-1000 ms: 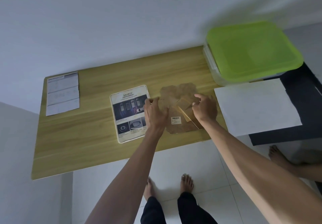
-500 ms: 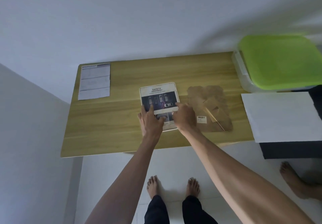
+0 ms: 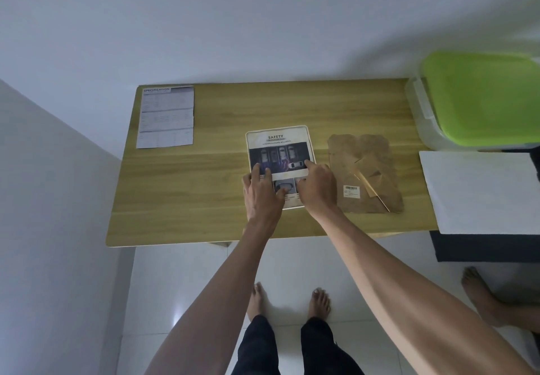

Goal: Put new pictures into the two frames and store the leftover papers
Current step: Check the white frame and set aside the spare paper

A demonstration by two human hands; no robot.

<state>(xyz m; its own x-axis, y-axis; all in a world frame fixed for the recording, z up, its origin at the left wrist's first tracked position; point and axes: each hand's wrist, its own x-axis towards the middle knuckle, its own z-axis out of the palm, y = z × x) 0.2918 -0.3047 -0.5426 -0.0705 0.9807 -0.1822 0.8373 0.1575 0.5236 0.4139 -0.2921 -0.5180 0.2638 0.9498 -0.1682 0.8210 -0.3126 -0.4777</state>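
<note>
Both my hands lie on the safety picture, which sits flat near the middle of the counter, closer to its front edge than its back. My left hand rests open with fingers spread over the picture's lower left part, and my right hand is open too, its forefinger stretched out onto the picture's right side; neither grips anything. Just beside the picture on the right lies the brown frame back, face down, with a small barcode label on it. A specification sheet lies at the back left corner. Off the counter's right edge are a white sheet and a green-lidded box.
</note>
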